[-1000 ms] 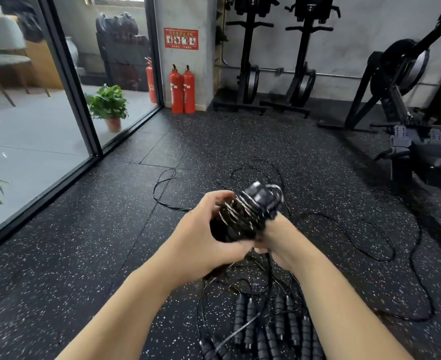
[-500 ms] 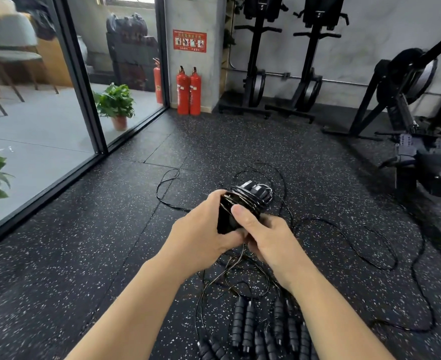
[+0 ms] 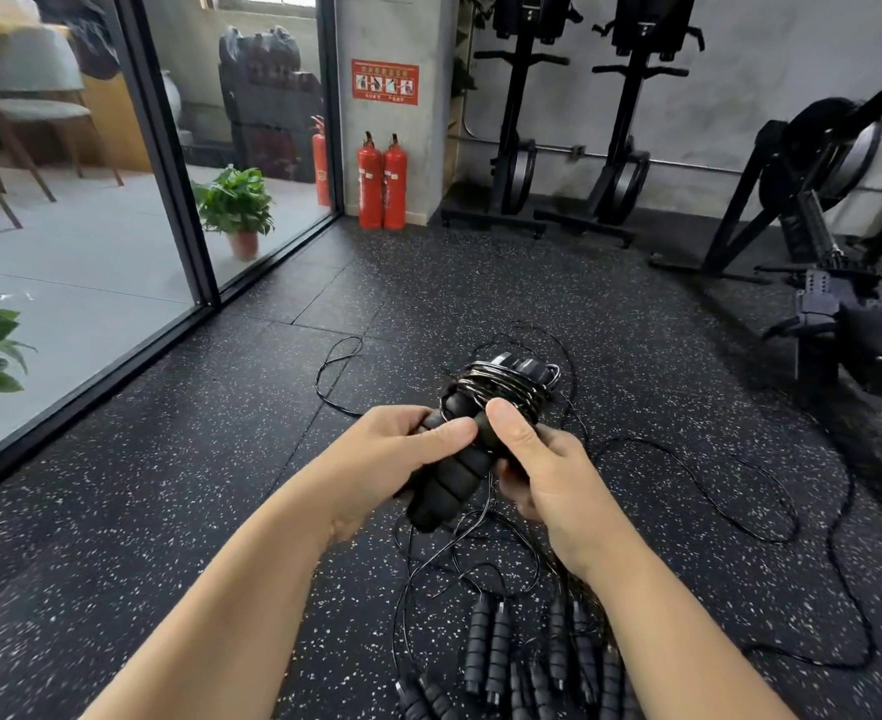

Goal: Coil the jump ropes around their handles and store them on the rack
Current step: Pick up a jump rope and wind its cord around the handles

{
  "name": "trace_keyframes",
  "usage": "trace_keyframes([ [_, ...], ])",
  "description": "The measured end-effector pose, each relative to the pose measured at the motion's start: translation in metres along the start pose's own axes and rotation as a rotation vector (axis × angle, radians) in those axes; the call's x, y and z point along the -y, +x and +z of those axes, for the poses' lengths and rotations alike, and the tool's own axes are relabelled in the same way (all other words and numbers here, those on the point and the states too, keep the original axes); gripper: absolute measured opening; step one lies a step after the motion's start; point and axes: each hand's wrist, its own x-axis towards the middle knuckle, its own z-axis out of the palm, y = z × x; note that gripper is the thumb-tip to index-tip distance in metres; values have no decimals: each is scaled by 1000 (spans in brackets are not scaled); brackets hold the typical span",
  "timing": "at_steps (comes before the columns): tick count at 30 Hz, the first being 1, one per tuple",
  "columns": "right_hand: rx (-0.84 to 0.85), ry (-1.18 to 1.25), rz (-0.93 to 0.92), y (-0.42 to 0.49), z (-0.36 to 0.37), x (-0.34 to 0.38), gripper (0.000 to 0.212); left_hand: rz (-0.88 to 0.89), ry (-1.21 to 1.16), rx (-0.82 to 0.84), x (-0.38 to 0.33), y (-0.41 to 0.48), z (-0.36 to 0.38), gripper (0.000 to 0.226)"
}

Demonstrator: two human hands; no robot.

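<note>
A pair of black ribbed foam jump-rope handles (image 3: 449,480) is held together in front of me, with thin black cord coiled (image 3: 501,387) around their far ends. My left hand (image 3: 392,459) grips the handles from the left, thumb across the top. My right hand (image 3: 543,459) grips them from the right, its thumb pressing the coil's near edge. Below on the floor lie several more black handles (image 3: 511,662) side by side. Loose black cord (image 3: 698,475) loops over the floor around them. No rack for the ropes is in view.
Black speckled rubber floor (image 3: 169,511) all around. A glass wall with a dark frame (image 3: 179,200) runs along the left, potted plants (image 3: 236,205) behind it. Two red fire extinguishers (image 3: 382,184) stand by a pillar. Black gym machines (image 3: 833,210) fill the back and right.
The handle bundle has tipped so its foam grips point toward me and the coil away. My right thumb has come up onto the coil. The view has shifted slightly.
</note>
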Motion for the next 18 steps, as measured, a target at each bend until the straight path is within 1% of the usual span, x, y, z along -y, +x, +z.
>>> trace_keyframes([
  [3, 55, -2, -19, -1, 0, 2, 30, -25, -15, 69, 3, 1, -3, 63],
  [5, 69, 20, -18, -1, -1, 3, 30, -36, -52, 101, 4, 2, -4, 69],
  [6, 76, 32, -10, -1, 0, 4, 30, -37, -65, 111, 4, 3, -5, 65],
  [7, 79, 38, -6, -1, 2, 5, 31, -35, -69, 110, 4, 5, -6, 56],
  [9, 70, -1, -8, 2, 3, 2, 41, -23, -70, 93, 4, 6, -4, 37],
  [11, 86, -111, -14, 5, 1, -2, 54, 7, -60, 58, 4, 7, -3, 34],
  [14, 65, -268, 83, 7, -7, -3, 63, 51, -39, -52, 4, 9, -10, 31],
  [16, -7, -449, 88, 6, -15, -1, 57, 56, 6, -155, 5, 10, -22, 32],
  [18, -85, -703, 18, 5, -23, -1, 46, 54, 43, -224, 7, 10, -34, 34],
])
